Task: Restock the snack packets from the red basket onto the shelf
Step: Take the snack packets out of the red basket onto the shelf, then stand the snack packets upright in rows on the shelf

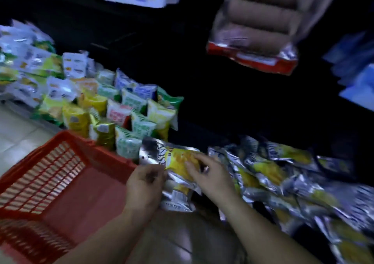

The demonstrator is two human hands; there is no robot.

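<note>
My left hand and right hand both grip silver-and-yellow foil snack packets; next, I'd lay them among the matching shelved packets.

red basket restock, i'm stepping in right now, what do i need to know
The left hand and right hand both grip a small stack of packets just past the far corner of the red basket.
Done: many matching packets lie in a pile at right; no packets show in the basket.
Left: set this stack on the pile.
</note>
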